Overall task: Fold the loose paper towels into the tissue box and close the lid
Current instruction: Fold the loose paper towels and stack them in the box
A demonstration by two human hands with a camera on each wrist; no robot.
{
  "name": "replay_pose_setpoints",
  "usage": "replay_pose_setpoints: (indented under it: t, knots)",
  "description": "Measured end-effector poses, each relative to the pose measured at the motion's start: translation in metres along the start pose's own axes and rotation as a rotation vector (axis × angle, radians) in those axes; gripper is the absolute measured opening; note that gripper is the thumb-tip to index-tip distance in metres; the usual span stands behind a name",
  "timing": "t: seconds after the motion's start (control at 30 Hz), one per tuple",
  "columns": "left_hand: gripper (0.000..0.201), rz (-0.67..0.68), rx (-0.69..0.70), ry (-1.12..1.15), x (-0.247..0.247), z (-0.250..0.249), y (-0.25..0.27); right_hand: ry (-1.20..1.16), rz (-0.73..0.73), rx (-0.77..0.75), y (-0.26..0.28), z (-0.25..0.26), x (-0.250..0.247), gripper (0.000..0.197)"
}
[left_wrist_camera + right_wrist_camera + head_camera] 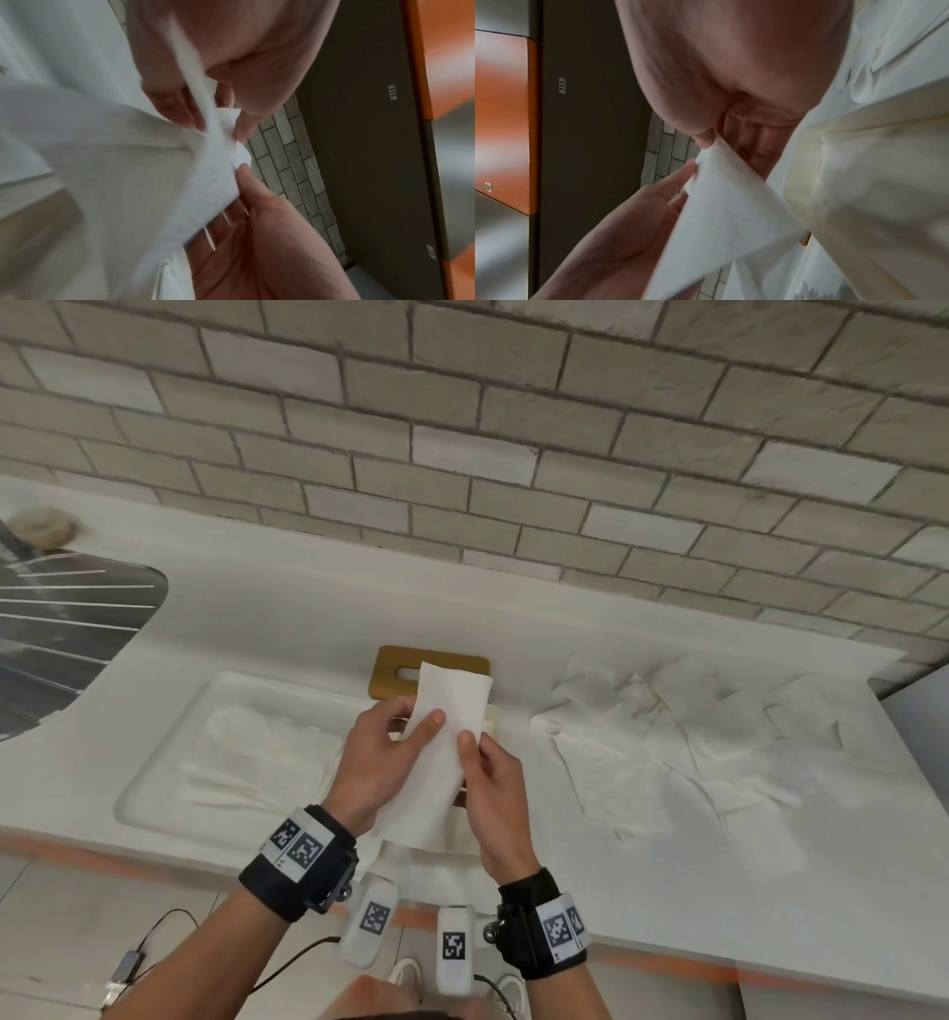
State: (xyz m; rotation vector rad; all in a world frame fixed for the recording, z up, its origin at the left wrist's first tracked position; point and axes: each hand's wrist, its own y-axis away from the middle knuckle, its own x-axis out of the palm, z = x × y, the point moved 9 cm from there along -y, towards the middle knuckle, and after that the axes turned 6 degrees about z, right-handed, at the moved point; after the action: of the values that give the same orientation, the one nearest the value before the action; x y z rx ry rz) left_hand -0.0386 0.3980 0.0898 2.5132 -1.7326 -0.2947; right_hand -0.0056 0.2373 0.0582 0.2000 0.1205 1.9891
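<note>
- White counter (pixel 318 618) runs under a grey brick wall (pixel 513 428); steel sink (pixel 61 629) at far left, with a moulded drain tray (pixel 169 752) in the counter beside it.
- Both hands are raised over the counter's near edge, holding one folded towel (pixel 436 752) between them.
- Left hand (pixel 382 762): thumb on top of the towel's left side, fingers curled behind it, so a pinch grip. Left wrist view shows the fingertips (pixel 241 130) pressed into the sheet.
- Right hand (pixel 495 793): thumb on top near the towel's right edge, fingers underneath, also pinching.
- Towel is a long narrow strip, tilted, its far end up and to the right, its near end down towards the wrists.
- Box (pixel 490 719): cream, mostly hidden behind the towel and hands; probably open, though its mouth is not visible.
- Lid (pixel 400 667): tan, with a slot, lying flat on the counter just beyond the box, partly covered by the towel's far end.
- Loose towels (pixel 683 752): a crumpled white heap on the counter to the right, apart from the hands.
- Black wrist bands with printed markers on both arms.
</note>
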Motion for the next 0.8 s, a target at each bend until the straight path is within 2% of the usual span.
replay_pose_setpoints:
  t: [0.07,0.17,0.33,0.47,0.57,0.63,0.7,0.77,0.8]
  knots:
    - [0.022,-0.005,-0.022,-0.02,0.0,0.001,0.0,-0.01,0.003,-0.011,0.0,0.002,-0.004,0.028]
    - [0.026,0.105,-0.066,0.233,0.013,0.002,-0.003,-0.039,-0.017,0.008,-0.003,0.005,-0.009,0.028]
    - [0.021,0.03,-0.047,0.244,0.015,0.011,-0.018,-0.083,-0.145,0.063,0.003,-0.015,-0.023,0.025]
    - [0.024,-0.008,-0.083,0.067,0.013,0.042,-0.038,0.317,-0.267,-0.026,0.005,-0.026,-0.041,0.038]
    - [0.035,0.003,-0.093,-0.127,0.015,0.057,-0.052,0.657,-0.182,-0.024,-0.002,-0.037,-0.036,0.032]
    - [0.039,-0.034,-0.015,-0.233,0.011,0.053,-0.058,0.875,-0.108,0.055,-0.005,-0.044,-0.03,0.028]
    - [0.041,-0.078,0.136,-0.373,0.007,0.04,-0.061,1.014,-0.067,0.12,-0.005,-0.047,-0.024,0.033]
    - [0.04,-0.043,0.281,-0.531,0.014,0.029,-0.06,1.107,-0.047,0.145,-0.002,-0.048,-0.016,0.04]
    - [0.035,0.022,0.335,-0.604,0.022,0.026,-0.06,1.145,-0.048,0.15,0.0,-0.049,-0.013,0.042]
